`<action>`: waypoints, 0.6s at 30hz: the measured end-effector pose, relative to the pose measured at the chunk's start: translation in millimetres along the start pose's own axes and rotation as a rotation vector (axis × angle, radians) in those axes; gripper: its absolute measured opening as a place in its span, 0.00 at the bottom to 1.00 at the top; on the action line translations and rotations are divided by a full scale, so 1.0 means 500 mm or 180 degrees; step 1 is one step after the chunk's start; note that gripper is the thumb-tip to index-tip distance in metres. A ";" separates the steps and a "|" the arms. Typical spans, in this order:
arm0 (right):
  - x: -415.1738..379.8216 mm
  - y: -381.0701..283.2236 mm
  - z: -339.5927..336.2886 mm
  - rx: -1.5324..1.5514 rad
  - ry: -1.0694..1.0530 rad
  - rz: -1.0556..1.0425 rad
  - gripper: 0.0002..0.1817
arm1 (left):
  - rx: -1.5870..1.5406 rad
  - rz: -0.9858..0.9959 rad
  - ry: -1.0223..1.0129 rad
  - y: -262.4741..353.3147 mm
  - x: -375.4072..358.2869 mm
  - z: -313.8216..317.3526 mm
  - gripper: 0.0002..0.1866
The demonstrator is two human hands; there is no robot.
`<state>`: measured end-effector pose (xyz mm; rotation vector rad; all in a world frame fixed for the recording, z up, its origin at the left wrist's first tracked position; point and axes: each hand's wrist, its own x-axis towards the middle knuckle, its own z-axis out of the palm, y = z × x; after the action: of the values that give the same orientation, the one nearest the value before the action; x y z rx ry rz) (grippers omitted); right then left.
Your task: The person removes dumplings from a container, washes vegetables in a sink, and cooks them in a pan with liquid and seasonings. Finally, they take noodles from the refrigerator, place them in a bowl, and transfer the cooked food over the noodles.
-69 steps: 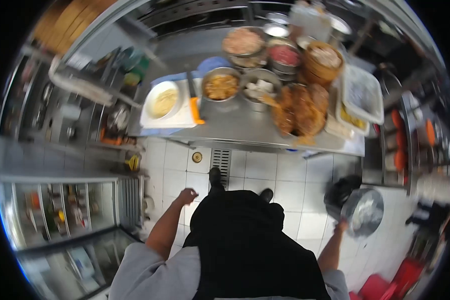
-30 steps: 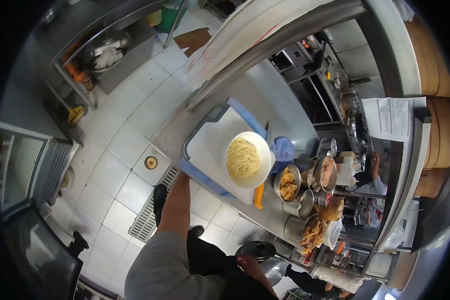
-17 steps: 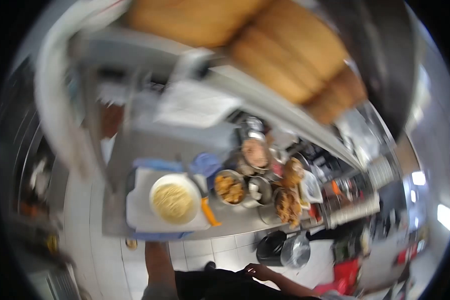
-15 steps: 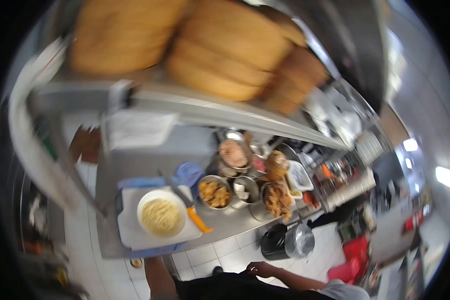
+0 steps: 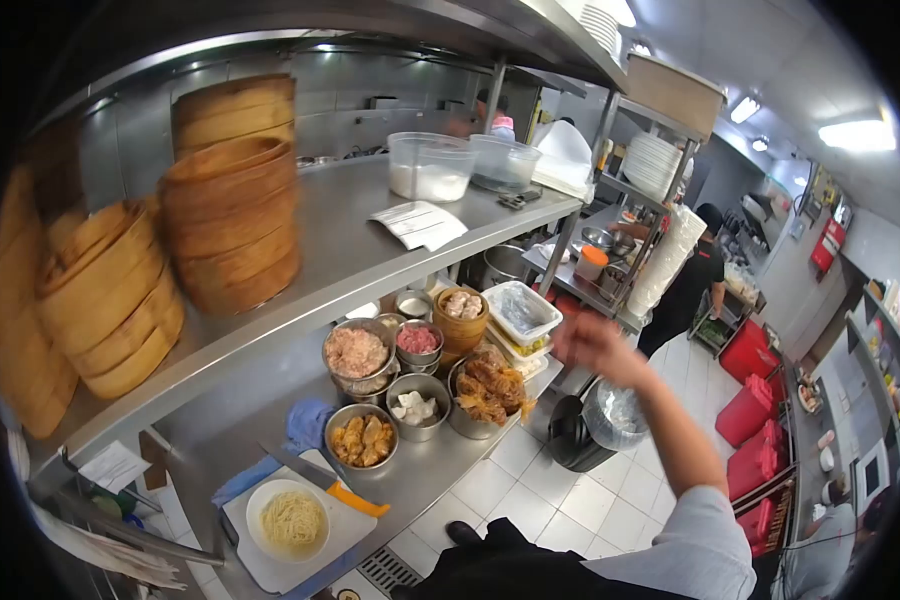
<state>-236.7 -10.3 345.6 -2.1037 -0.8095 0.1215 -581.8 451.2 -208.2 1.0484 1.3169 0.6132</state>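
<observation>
My right hand (image 5: 592,346) is raised at the right end of the counter, its fingers smeared by motion. It is nearest to the white plastic tub (image 5: 522,312), which has a clear film over its contents. Left of that tub stand a bamboo steamer (image 5: 461,335) of pale dumplings and a metal pot of browned meat (image 5: 487,390). At the counter's front left, a white bowl of noodles (image 5: 292,522) rests on a white cutting board (image 5: 260,572). An orange-handled knife (image 5: 358,500) lies beside the bowl. My left hand is out of view.
Stacked bamboo steamers (image 5: 232,225) stand on the metal shelf (image 5: 340,225) above the counter, with clear plastic tubs (image 5: 430,165) farther right. A lined bin (image 5: 610,415) is on the floor. Another person in black (image 5: 685,285) stands farther back, near red bins (image 5: 755,410).
My right hand has risen from beside the apron toward the right end of the counter. The view has swung up and right, and my left forearm has left it.
</observation>
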 end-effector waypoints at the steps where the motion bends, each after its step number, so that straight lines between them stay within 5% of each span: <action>1: 0.053 -0.021 -0.057 -0.0211 0.0484 -0.0444 0.10 | -0.0004 0.0025 0.0049 0.007 -0.013 -0.007 0.22; 2: 0.109 -0.030 -0.109 -0.0273 0.1158 -0.0127 0.10 | -0.0002 0.0022 0.0105 0.012 -0.031 -0.015 0.22; 6: 0.374 0.015 -0.347 -0.2235 0.2855 -0.1744 0.18 | -0.0039 0.0060 0.0372 0.032 -0.119 -0.042 0.22; 11: 0.604 0.088 -0.477 -0.2614 0.2984 -0.1496 0.43 | -0.0217 0.0082 0.0816 0.027 -0.265 -0.082 0.22; 13: 0.663 0.103 -0.503 -0.2751 0.2917 -0.1505 0.40 | -0.0296 0.0056 0.1008 0.015 -0.325 -0.097 0.22; 15: 0.724 0.098 -0.549 -0.3123 0.2089 -0.0425 0.31 | -0.0353 0.0068 0.1174 -0.002 -0.384 -0.113 0.22; 18: 0.740 0.039 -0.596 -0.2483 0.3149 -0.1180 0.26 | -0.0502 0.0130 0.1412 -0.038 -0.465 -0.144 0.22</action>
<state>170.6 -6.5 590.4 -2.2160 -0.6260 -1.5171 -700.8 262.2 -109.6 0.8379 1.6003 1.0050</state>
